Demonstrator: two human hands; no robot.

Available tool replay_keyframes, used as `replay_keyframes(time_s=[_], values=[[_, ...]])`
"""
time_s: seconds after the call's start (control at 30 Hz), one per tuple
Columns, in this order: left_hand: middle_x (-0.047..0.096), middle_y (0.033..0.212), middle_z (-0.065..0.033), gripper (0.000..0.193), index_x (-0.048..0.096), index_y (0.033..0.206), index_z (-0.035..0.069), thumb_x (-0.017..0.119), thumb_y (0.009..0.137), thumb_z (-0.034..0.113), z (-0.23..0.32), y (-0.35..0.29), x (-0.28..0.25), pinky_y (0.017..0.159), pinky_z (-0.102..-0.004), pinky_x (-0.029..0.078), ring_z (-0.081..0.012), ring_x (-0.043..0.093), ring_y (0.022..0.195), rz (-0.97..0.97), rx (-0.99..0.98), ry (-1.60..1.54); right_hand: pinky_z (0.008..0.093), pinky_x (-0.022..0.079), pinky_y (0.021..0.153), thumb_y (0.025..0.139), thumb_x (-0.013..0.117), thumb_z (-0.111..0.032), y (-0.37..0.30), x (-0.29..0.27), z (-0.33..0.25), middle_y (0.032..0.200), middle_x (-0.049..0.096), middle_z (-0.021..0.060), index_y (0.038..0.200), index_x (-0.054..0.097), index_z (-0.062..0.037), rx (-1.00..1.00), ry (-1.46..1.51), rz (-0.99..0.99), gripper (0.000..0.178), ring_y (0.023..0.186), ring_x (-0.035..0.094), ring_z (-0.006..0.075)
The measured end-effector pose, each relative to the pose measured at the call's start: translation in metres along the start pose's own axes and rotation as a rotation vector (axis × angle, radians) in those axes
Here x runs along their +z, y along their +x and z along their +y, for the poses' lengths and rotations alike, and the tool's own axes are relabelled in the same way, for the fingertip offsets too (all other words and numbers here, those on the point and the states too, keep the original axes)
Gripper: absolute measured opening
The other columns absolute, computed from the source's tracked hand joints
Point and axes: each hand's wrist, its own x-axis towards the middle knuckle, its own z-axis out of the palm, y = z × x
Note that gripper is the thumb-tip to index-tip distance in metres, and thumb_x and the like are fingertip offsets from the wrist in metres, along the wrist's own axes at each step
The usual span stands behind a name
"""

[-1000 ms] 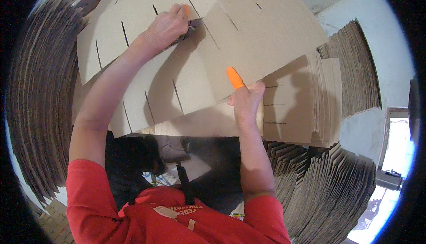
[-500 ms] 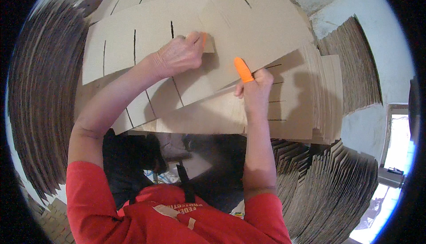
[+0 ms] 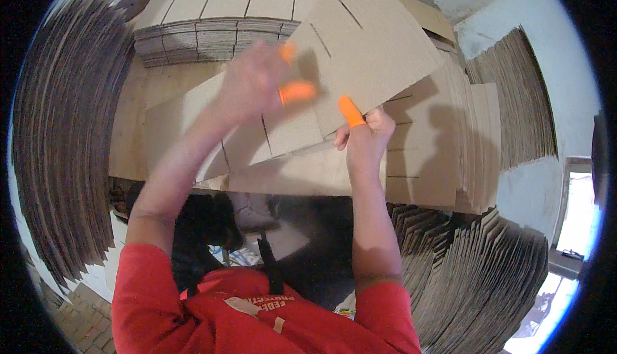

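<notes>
Cardboard sheet (image 3: 366, 45) (slotted) above both hands — right hand (image 3: 366, 138) pinching edge, left hand (image 3: 257, 84) blurred, grip unclear.

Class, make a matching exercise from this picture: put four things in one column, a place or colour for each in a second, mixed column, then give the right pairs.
1. left hand
2. right hand
3. slotted stack
4. sleeves

a. red
b. far end of the table, top of picture
c. blurred, two orange fingertip covers
d. grips the tilted sheet's lower edge, one orange cover

Pairs: 1-c, 2-d, 3-b, 4-a
</notes>
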Motion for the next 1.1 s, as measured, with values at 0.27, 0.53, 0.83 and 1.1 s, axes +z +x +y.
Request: replay_keyframes(time_s=[0.27, 0.53, 0.83, 1.1], values=[[0.062, 0.104, -0.0133, 0.033, 0.061, 0.104, -0.002, 0.065, 0.079, 0.019, -0.137, 0.058, 0.063, 0.086, -0.0395, 0.046, -0.0275, 0.053, 0.107, 0.049, 0.119, 0.534, 0.0247, 0.036, 0.036, 0.084, 0.055, 0.007, 0.002, 0.004, 0.027, 0.047, 0.052, 0.0074, 0.074, 0.057, 0.0017, -0.101, -0.139, -0.039, 0.012, 0.037, 0.049, 0.0126], [0.060, 0.110, -0.0145, 0.031, 0.060, 0.111, 0.003, 0.060, 0.081, 0.010, -0.122, 0.072, 0.037, 0.095, -0.0419, 0.046, -0.0321, 0.055, 0.109, -0.275, 0.013, 0.339, 0.0262, 0.037, 0.035, 0.080, 0.048, 0.013, -0.005, 0.006, 0.012, 0.045, 0.051, 0.0098, 0.067, 0.050, 0.0001, -0.090, -0.117, -0.039, 0.019, 0.037, 0.051, 0.0130], [0.056, 0.099, -0.0130, 0.019, 0.058, 0.092, -0.005, 0.060, 0.076, 0.006, -0.108, 0.071, 0.030, 0.067, -0.0309, 0.058, -0.0247, 0.057, 0.095, 0.101, 0.213, 0.436, 0.0299, 0.039, 0.034, 0.070, 0.051, 0.012, -0.003, 0.005, 0.020, 0.043, 0.049, 0.0085, 0.056, 0.043, -0.0035, -0.111, -0.099, -0.006, 0.022, 0.037, 0.053, 0.0150], [0.054, 0.098, -0.0148, 0.021, 0.060, 0.091, -0.008, 0.059, 0.075, 0.005, -0.076, 0.047, 0.023, 0.065, -0.0292, 0.057, -0.0245, 0.056, 0.094, 0.102, 0.304, 0.443, 0.0262, 0.041, 0.039, 0.078, 0.043, 0.010, 0.000, -0.001, 0.015, 0.047, 0.053, 0.0110, 0.067, 0.049, 0.0009, -0.103, -0.151, -0.040, 0.016, 0.039, 0.051, 0.0139]])
